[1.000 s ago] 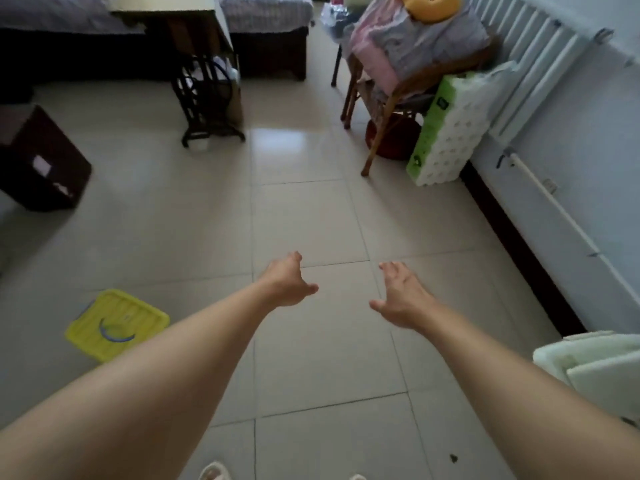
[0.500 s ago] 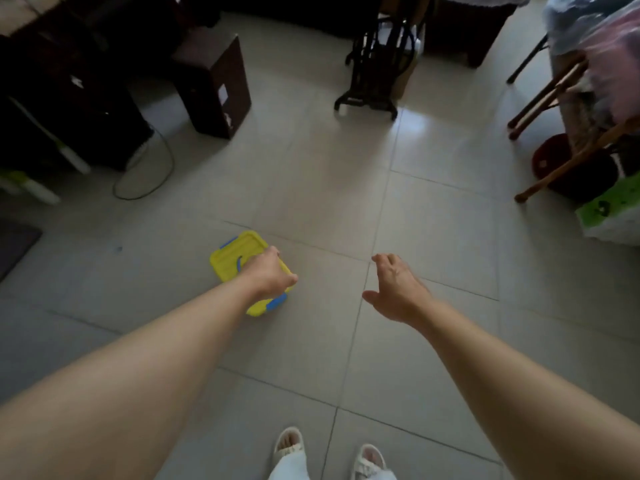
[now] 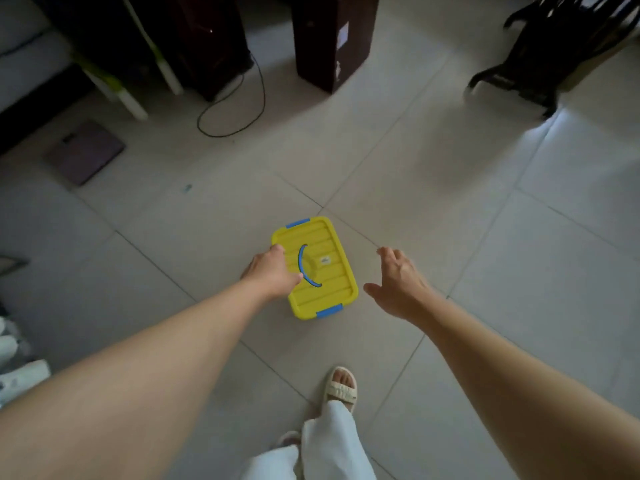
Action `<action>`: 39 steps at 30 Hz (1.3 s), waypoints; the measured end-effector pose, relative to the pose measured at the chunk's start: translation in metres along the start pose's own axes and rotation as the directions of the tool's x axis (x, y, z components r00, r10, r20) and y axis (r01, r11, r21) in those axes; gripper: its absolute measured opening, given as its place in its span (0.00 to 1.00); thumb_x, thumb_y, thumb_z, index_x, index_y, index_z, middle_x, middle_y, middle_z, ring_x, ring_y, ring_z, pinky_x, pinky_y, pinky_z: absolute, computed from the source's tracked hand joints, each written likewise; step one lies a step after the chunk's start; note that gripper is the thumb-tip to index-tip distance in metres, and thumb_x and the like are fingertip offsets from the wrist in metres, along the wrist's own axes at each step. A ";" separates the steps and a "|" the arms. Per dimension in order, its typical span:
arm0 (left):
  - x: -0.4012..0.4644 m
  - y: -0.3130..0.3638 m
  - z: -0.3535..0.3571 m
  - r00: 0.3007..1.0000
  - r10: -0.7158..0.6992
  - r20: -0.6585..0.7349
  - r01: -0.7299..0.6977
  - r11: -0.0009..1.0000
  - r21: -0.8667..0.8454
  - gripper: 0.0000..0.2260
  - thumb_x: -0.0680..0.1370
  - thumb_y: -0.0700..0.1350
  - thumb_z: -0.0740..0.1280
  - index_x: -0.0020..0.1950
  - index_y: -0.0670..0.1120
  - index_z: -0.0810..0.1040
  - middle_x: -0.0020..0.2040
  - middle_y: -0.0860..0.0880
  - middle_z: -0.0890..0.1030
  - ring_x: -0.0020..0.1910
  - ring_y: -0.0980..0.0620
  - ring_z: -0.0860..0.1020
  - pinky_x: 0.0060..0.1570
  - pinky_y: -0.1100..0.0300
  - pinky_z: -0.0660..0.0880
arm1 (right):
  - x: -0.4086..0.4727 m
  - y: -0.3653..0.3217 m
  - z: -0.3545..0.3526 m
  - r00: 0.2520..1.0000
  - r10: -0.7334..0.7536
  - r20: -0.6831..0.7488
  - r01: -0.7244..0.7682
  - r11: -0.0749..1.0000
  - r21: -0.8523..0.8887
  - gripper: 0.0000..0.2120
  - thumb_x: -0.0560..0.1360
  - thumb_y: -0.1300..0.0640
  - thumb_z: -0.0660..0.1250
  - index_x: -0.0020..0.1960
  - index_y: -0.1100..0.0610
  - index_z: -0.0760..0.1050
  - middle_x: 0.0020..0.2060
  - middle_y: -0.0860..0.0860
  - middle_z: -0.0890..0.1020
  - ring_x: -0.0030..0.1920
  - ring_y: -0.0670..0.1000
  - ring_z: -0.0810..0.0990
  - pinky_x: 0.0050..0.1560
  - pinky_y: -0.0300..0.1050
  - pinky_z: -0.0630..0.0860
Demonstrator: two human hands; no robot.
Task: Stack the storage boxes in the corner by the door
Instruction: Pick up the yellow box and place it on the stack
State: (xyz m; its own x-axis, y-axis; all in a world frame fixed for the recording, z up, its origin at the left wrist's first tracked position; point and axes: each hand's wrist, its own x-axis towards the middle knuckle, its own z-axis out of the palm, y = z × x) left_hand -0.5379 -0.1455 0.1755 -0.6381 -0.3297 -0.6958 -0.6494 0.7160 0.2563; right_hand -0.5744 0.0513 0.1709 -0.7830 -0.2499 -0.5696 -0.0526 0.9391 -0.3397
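A yellow storage box [image 3: 325,268] with a ribbed lid, blue clips and a blue handle sits on the tiled floor in the middle of the view. My left hand [image 3: 272,273] reaches over the box's left edge; its fingers are loosely curled and hold nothing, and I cannot tell whether it touches the lid. My right hand [image 3: 398,282] hovers just right of the box, a small gap away, fingers spread and empty. No other storage box shows.
A dark speaker cabinet [image 3: 334,36] and other dark furniture stand at the back, with a black cable [image 3: 235,109] looped on the floor. A black cast-iron stand [image 3: 540,64] is at back right. A flat scale [image 3: 85,150] lies left. My sandalled foot [image 3: 341,386] is below the box.
The view has swung left and down from the chair and wall to the yellow box. Both hands have come close to the box, one on each side.
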 end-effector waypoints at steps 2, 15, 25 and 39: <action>0.033 -0.009 0.010 0.999 -0.040 0.007 0.040 0.999 -0.023 0.26 0.76 0.52 0.67 0.71 0.45 0.65 0.68 0.44 0.74 0.68 0.44 0.71 0.64 0.55 0.69 | 0.035 0.000 0.019 1.000 0.003 0.026 -0.003 1.000 -0.004 0.28 0.75 0.53 0.67 0.70 0.61 0.62 0.66 0.59 0.70 0.67 0.59 0.68 0.63 0.48 0.68; 0.246 -0.080 0.125 0.988 -0.123 0.096 0.128 0.991 -0.043 0.27 0.76 0.51 0.66 0.72 0.44 0.62 0.70 0.43 0.70 0.69 0.41 0.70 0.62 0.53 0.69 | 0.223 0.019 0.190 0.995 0.057 0.076 -0.057 0.998 -0.014 0.27 0.75 0.53 0.66 0.69 0.62 0.61 0.63 0.61 0.71 0.64 0.61 0.70 0.58 0.49 0.69; 0.349 -0.107 0.221 0.957 -0.277 0.089 0.286 0.953 -0.105 0.27 0.79 0.47 0.63 0.72 0.36 0.59 0.72 0.38 0.67 0.70 0.38 0.68 0.65 0.50 0.67 | 0.323 0.069 0.271 0.978 0.191 -0.080 -0.180 0.975 0.128 0.28 0.79 0.59 0.59 0.75 0.60 0.53 0.69 0.62 0.65 0.67 0.63 0.66 0.64 0.53 0.66; 0.351 -0.117 0.218 0.938 -0.338 0.072 0.342 0.874 -0.346 0.16 0.79 0.42 0.63 0.65 0.37 0.72 0.63 0.37 0.76 0.54 0.35 0.80 0.48 0.42 0.80 | 0.340 0.077 0.272 0.893 0.448 -0.045 -0.395 0.827 0.400 0.16 0.79 0.59 0.58 0.65 0.65 0.66 0.65 0.63 0.72 0.65 0.63 0.70 0.61 0.51 0.68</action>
State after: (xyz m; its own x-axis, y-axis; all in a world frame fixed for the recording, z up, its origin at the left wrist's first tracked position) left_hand -0.5958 -0.2110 -0.2446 -0.3493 -0.5076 -0.7876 -0.9285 0.3005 0.2181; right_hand -0.6767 -0.0252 -0.2527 -0.7505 0.2082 -0.6273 0.5135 0.7811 -0.3552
